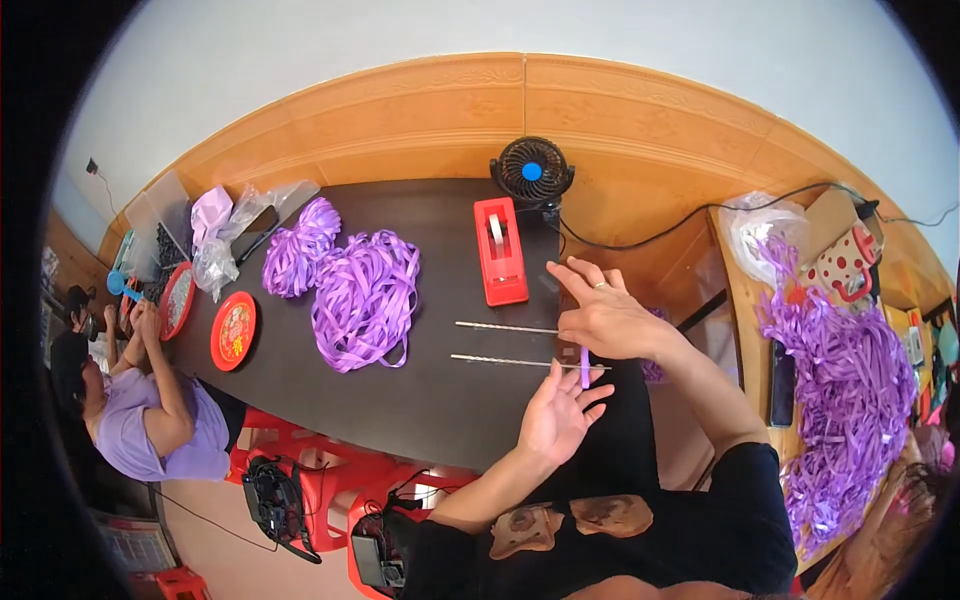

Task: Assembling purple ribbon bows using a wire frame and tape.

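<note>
Two thin metal rods (500, 326) lie roughly parallel at the table's right edge, and a short purple ribbon strip (585, 370) crosses near their right ends. My right hand (608, 318), with a ring on one finger, is palm down over the upper rod's end; its fingers stretch toward the upper left. A small clear piece, perhaps tape, shows by its fingertips. My left hand (560, 418) is palm up below the lower rod (490, 358), fingers spread beside the strip. Whether either hand lightly touches the strip is hard to tell.
A red tape dispenser (503, 278) and black fan (533, 172) stand beyond the rods. Purple ribbon heaps (366, 300) and a red plate (234, 332) are leftward. More ribbon (850, 400) covers the right-hand table beside a phone (782, 384). Another person (165, 430) works at far left.
</note>
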